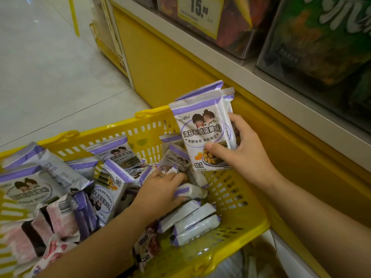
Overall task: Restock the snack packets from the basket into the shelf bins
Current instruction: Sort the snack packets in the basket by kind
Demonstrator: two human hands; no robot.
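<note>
Head — packets (pixel 202 127) beside basket rim (pixel 112 128)

**Carrier 1:** yellow plastic basket (pixel 120 125), slotted walls, moulded rim.
- Contents: purple-and-white seaweed-roll packets (pixel 114 151), loosely heaped, some face up, some on edge.
- Three packets of the same kind (pixel 192 221) lie side by side against the right wall.
- Pink packets (pixel 58 217) at lower left.
- Red-printed packets (pixel 148 243) at the near edge.

**Carrier 2:** white shelf ledge (pixel 220 63) above a yellow base panel (pixel 170 73).
- Holds clear bins (pixel 241 37) of blurred goods.
- One bin bears a yellow price tag (pixel 198 15).

**Carrier 3:** pale tiled floor (pixel 50 67).
</note>
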